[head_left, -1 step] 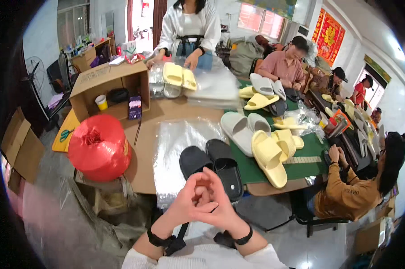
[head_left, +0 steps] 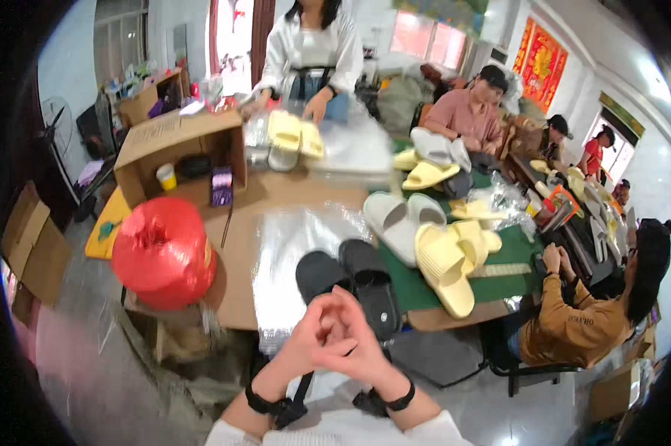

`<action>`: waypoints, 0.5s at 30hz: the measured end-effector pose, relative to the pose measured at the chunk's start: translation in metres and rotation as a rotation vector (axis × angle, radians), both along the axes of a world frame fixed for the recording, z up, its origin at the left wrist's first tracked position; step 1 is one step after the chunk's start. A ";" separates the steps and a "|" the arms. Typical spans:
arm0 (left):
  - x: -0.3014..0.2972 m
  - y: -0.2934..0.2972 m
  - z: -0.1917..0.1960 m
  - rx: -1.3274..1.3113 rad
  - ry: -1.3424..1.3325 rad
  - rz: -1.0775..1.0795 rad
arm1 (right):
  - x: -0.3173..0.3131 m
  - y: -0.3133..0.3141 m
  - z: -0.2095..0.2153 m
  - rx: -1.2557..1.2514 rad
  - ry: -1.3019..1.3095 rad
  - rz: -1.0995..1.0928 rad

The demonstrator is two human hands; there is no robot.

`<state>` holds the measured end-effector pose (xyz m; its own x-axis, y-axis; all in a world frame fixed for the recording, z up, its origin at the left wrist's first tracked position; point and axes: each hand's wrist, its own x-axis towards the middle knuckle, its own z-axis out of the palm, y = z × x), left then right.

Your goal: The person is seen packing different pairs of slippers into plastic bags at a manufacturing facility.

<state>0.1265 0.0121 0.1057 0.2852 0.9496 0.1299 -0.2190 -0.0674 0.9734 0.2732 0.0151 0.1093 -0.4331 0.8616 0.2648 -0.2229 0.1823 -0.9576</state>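
Observation:
My left hand (head_left: pixel 311 336) and my right hand (head_left: pixel 359 343) meet in front of me at the table's near edge. Their fingers are curled in and the fingertips press against each other, with nothing visible in between. Just beyond them lies a pair of black slide slippers, a left one (head_left: pixel 319 273) and a right one (head_left: pixel 378 299) partly covered by my fingers. Beneath the pair, a stack of clear plastic bags (head_left: pixel 280 256) spreads over the brown tabletop (head_left: pixel 235 286).
Grey slippers (head_left: pixel 387 219) and yellow slippers (head_left: pixel 443 256) lie on a green mat to the right. A red wrapped bundle (head_left: pixel 164 249) and a cardboard box (head_left: pixel 179 145) stand left. Across the table, a person handles yellow slippers (head_left: pixel 295 134); other people sit at right.
The view has shifted slightly and is more blurred. My hands stay together in the same pose, and the black slippers lie as before.

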 end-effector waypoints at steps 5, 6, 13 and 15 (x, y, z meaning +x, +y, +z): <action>-0.009 0.009 -0.069 -0.125 -0.023 0.013 | -0.009 0.010 -0.065 -0.072 -0.104 0.046; -0.008 0.000 -0.061 -0.120 -0.038 0.038 | -0.008 0.004 -0.063 -0.080 -0.116 0.062; -0.006 -0.003 -0.059 -0.138 -0.096 0.044 | -0.005 0.003 -0.049 -0.078 -0.146 0.048; -0.006 0.000 -0.059 -0.135 -0.095 0.045 | -0.007 0.004 -0.048 -0.117 -0.149 0.073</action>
<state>0.1201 0.0124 0.0470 0.2344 0.9718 0.0249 -0.3105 0.0506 0.9492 0.2658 0.0191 0.0613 -0.5228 0.8473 0.0935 -0.0860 0.0567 -0.9947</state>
